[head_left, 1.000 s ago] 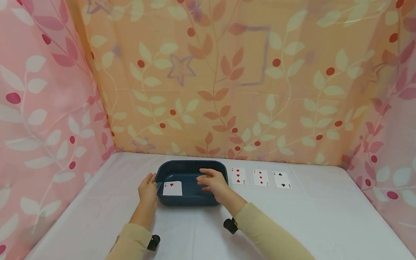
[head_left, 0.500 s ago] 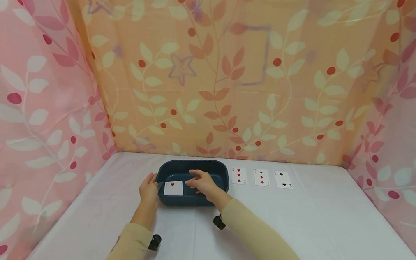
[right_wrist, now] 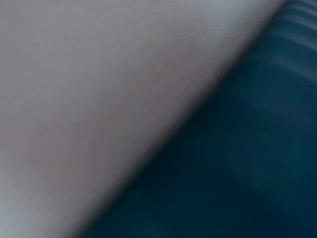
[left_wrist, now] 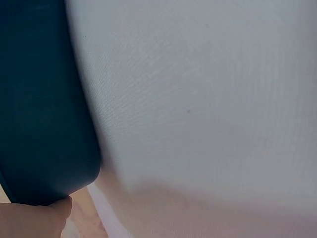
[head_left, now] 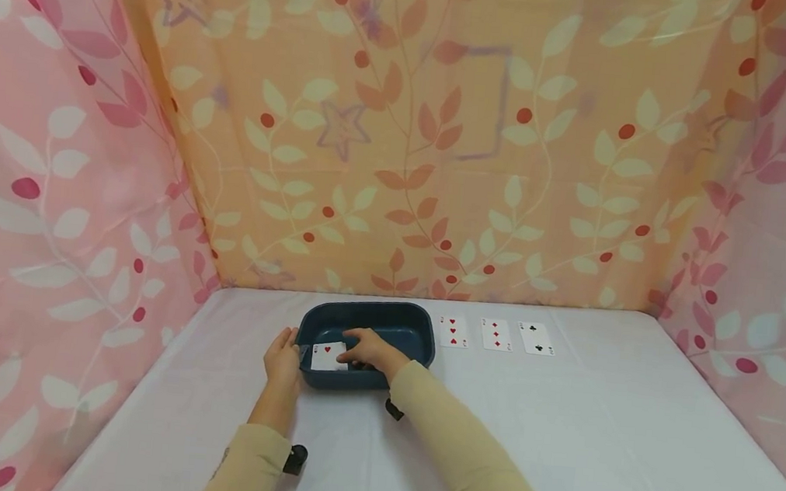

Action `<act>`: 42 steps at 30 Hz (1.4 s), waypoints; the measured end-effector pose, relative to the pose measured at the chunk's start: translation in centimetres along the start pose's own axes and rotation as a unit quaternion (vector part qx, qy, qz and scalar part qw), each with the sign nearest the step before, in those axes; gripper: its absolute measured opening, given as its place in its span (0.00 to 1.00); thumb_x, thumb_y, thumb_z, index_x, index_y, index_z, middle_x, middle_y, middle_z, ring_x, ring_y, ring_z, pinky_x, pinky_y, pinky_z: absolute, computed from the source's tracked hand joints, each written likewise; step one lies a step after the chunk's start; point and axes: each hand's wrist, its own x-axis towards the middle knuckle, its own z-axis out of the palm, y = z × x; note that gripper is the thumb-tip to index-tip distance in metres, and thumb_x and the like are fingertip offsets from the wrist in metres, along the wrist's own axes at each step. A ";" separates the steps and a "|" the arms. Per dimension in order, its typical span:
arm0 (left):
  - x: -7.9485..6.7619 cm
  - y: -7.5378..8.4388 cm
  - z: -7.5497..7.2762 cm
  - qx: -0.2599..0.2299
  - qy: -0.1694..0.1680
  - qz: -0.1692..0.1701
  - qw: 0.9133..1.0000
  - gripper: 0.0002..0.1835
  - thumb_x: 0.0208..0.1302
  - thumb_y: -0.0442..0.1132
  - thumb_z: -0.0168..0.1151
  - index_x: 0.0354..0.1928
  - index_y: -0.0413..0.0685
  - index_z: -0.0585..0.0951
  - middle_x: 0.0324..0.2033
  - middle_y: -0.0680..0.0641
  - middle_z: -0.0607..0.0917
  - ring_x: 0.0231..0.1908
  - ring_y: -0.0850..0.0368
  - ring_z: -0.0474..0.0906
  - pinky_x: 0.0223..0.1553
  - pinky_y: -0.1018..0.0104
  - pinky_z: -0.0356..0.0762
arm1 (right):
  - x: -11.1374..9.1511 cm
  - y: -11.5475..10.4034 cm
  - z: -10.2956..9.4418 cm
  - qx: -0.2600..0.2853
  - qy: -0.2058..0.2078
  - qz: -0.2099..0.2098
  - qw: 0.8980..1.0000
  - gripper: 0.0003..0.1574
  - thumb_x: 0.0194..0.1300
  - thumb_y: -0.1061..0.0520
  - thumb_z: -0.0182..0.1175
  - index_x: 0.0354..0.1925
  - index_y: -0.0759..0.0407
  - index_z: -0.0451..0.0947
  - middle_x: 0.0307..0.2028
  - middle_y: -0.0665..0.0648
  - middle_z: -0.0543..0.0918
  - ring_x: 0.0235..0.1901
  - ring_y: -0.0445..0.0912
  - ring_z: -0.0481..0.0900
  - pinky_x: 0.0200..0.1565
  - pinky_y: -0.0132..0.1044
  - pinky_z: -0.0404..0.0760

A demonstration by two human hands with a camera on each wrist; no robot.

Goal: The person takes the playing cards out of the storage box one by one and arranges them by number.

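A dark blue rectangular tray [head_left: 353,381] stands on the white table. In its left front part lies a small stack of playing cards [head_left: 326,355], a heart card on top. My left hand [head_left: 281,360] rests against the outside of the tray's left end, fingers straight along it; the left wrist view shows a fingertip [left_wrist: 62,206] at the tray's corner. Reaching into the tray, my right hand [head_left: 371,350] has its fingers loosely bent and the fingertips over the right edge of the stack. The right wrist view shows only the tray's side [right_wrist: 233,163] and cloth, no fingers.
To the right of the tray, a three of hearts [head_left: 454,332], a three of diamonds [head_left: 496,335] and a club card [head_left: 536,339] lie face up in a row. Patterned cloth walls [head_left: 395,222] enclose the table's back and sides.
My right hand has moved left and lower inside the tray, from over its right part to the edge of the card stack. The left hand has stayed at the tray's left end.
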 end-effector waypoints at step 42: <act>0.1 -0.2 0.2 -0.015 0.003 0.005 1.000 0.28 0.73 0.23 0.33 0.74 0.33 0.51 0.71 0.38 0.58 0.72 0.49 0.50 0.71 0.59 0.47 | -0.3 -1.4 -0.7 0.059 0.013 -0.099 0.993 0.41 0.57 0.72 0.65 0.68 0.64 0.65 0.23 0.54 0.75 0.18 0.43 0.72 0.22 0.32 0.78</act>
